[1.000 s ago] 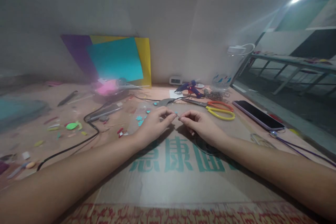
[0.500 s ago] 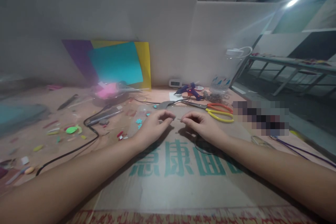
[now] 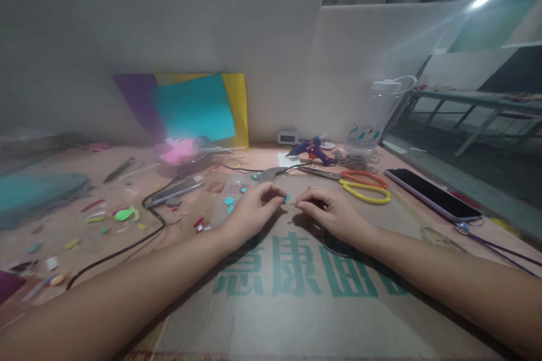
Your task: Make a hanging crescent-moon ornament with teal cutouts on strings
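My left hand (image 3: 253, 211) and my right hand (image 3: 330, 211) rest on a cardboard sheet (image 3: 296, 287) with green printed characters, fingertips nearly meeting. The left hand's fingers pinch a tiny teal foam piece (image 3: 287, 198). The right hand's fingers are curled in a pinch on something thin that I cannot make out. More small teal cut-outs (image 3: 229, 202) lie just left of my left hand.
Orange and yellow scissors (image 3: 362, 185), a blue glue gun (image 3: 311, 149) and a phone (image 3: 432, 194) lie to the right. Coloured sheets (image 3: 192, 107) lean on the wall. A black cable (image 3: 139, 231), foam scraps (image 3: 122, 214) and a clear jug (image 3: 372, 124) stand around.
The view has shifted a little. My hands stay close together with fingers pinched; the teal piece shows again between the left fingertips.
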Demonstrator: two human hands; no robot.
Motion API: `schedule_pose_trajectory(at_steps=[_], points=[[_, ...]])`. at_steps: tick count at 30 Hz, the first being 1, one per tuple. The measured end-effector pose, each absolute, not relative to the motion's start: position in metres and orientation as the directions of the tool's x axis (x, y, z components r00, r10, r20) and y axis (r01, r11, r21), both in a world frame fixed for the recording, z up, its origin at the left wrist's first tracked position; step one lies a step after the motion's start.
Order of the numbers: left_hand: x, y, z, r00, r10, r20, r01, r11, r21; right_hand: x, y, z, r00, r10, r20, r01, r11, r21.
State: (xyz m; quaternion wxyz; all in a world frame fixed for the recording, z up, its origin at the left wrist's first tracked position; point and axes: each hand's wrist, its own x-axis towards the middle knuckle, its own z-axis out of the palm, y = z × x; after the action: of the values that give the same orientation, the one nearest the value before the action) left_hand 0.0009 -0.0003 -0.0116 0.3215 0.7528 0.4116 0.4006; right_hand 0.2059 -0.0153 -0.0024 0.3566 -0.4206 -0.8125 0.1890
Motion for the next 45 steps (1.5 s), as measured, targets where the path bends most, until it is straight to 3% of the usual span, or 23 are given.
schedule_pose_trajectory(at_steps=[9, 18, 26, 32, 45], points=[[0.0019, -0.0038, -0.0057, 0.343, 0.878, 0.333, 0.424, -0.461, 0.779, 0.2039, -0.0159, -0.0032, -0.413, 0.788, 0.457, 0.534, 0.616, -0.579], [0.0034, -0.0053, -0.0059, 0.435, 0.85, 0.295, 0.349, -0.462, 0.815, 0.2055, -0.014, -0.0052, -0.431, 0.758, 0.489, 0.527, 0.651, -0.545], [0.0009, -0.0029, -0.0073, 0.551, 0.793, 0.259, 0.383, -0.516, 0.766, 0.2068, -0.0141, -0.0086, -0.48, 0.708, 0.517, 0.511, 0.705, -0.492], [0.0012, -0.0038, -0.0059, 0.563, 0.802, 0.201, 0.386, -0.469, 0.794, 0.2065, -0.0137, -0.0088, -0.484, 0.706, 0.517, 0.517, 0.707, -0.482], [0.0032, -0.009, -0.0005, 0.515, 0.828, 0.219, 0.413, -0.464, 0.784, 0.2064, -0.0142, -0.0079, -0.466, 0.728, 0.502, 0.54, 0.684, -0.491]])
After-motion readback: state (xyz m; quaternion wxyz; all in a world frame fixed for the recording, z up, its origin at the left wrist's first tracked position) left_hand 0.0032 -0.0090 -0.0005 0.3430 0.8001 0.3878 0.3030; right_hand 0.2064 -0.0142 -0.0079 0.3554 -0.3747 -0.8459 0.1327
